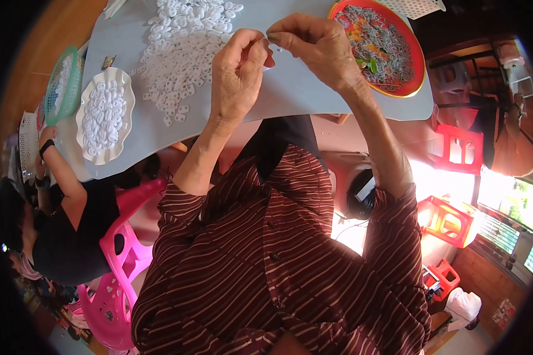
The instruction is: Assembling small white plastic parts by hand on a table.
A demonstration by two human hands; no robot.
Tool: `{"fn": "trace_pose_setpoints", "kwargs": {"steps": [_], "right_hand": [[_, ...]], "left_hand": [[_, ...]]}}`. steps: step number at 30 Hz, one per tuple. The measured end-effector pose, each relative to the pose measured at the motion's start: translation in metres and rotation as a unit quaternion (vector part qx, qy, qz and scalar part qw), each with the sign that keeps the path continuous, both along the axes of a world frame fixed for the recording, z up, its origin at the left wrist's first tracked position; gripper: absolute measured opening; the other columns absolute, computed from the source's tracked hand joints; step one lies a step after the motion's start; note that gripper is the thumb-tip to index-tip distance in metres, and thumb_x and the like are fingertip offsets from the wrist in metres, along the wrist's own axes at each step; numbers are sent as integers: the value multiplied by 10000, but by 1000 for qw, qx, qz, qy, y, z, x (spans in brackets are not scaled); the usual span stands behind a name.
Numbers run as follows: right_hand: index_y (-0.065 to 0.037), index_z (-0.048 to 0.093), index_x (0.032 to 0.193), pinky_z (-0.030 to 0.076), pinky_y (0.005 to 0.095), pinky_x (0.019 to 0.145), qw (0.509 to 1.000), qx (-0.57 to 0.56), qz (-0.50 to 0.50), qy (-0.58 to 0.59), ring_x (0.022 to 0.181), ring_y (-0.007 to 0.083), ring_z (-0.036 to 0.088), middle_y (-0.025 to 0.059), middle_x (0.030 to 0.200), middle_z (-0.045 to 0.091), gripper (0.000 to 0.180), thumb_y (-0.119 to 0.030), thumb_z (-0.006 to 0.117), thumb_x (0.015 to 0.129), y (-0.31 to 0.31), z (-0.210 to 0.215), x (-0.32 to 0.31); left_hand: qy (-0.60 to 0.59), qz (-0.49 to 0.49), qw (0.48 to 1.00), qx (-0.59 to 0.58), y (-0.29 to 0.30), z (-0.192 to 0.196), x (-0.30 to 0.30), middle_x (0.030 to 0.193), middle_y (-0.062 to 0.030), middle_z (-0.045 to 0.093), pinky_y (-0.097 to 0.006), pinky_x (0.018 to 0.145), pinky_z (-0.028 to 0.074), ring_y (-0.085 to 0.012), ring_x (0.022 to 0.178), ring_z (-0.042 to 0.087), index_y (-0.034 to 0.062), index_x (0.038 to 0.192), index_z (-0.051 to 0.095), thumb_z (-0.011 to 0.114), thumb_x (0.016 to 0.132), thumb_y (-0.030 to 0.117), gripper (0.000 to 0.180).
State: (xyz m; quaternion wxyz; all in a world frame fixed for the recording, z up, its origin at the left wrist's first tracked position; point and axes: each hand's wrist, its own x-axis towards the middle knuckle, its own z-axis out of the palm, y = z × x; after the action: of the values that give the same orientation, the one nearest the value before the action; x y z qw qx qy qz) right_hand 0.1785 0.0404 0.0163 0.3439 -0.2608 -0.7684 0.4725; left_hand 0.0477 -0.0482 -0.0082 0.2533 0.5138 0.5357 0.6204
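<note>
My left hand (240, 74) is raised over the far part of the table, thumb and fingers pinched together. Close beside it, my right hand (317, 50) also pinches, its fingertips almost meeting the left ones. A tiny whitish bit shows between them, but what each hand holds is too small to make out. To the left of my hands lies a heap of small flat white plastic pieces (175, 71) with holes, with larger white oval pieces (192, 15) behind it. Right of my right hand is a red oval tray (419, 68) of small grey parts, with some orange and green bits.
On the grey-blue table (290, 97), a white scalloped dish (128, 112) holds white pieces. A green basket (71, 97) stands at the left edge, near a co-worker's arm (65, 171). Pink chair (121, 254) lower left; red stools (459, 151) right.
</note>
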Motion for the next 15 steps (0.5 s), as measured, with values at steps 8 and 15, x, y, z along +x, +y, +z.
{"fn": "trace_pose_setpoints", "kwargs": {"steps": [8,15], "right_hand": [[-11,676,890,475,230,601,998,-20,-53,-18,661,71,583,48,716,655,157,-149,617,845,1,4,0],[18,659,825,479,342,578,957,276,-2,-86,606,224,600,166,709,630,142,-100,614,761,54,11,2]], "left_hand": [[-286,-83,954,-5,2,-14,7,717,-58,605,-229,690,442,-104,697,560,-19,938,584,524,917,159,188],[-207,-65,975,-54,-13,-10,7,693,-41,601,-224,680,429,-85,684,544,3,880,595,558,899,144,147]]}}
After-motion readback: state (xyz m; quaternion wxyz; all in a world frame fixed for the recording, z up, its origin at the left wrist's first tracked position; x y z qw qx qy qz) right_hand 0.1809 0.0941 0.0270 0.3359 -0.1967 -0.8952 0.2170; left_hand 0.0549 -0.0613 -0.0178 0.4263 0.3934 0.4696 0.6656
